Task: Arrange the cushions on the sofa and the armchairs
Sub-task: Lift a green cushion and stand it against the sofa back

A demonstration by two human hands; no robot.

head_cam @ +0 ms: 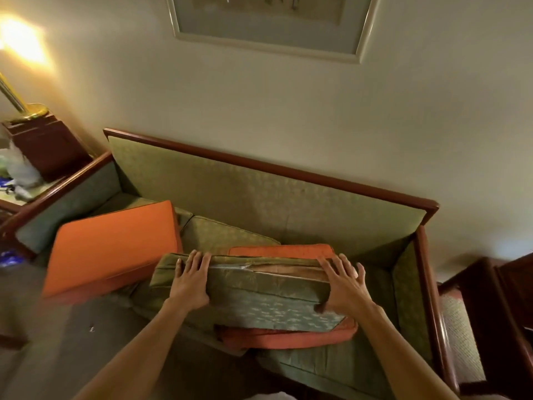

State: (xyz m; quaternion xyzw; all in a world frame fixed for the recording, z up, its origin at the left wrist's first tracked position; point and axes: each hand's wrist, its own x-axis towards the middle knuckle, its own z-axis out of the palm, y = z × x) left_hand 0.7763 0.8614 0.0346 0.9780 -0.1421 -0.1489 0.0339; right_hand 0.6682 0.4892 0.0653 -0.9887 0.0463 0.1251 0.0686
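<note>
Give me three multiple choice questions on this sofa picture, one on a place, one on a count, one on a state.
1. Where does the green cushion under the hands lie?
A. On a flat orange cushion
B. On the floor
C. On the side table

2. How many orange cushions show?
A. One
B. Two
C. Four

3. How are the hands?
A. Both fists closed
B. Both hanging idle
C. Both flat on the green cushion

Answers: 1 A, orange edges show under it. 2 B, the second, a big orange cushion, leans at the sofa's left. 3 C, left hand and right hand lie on it with straight fingers.
</note>
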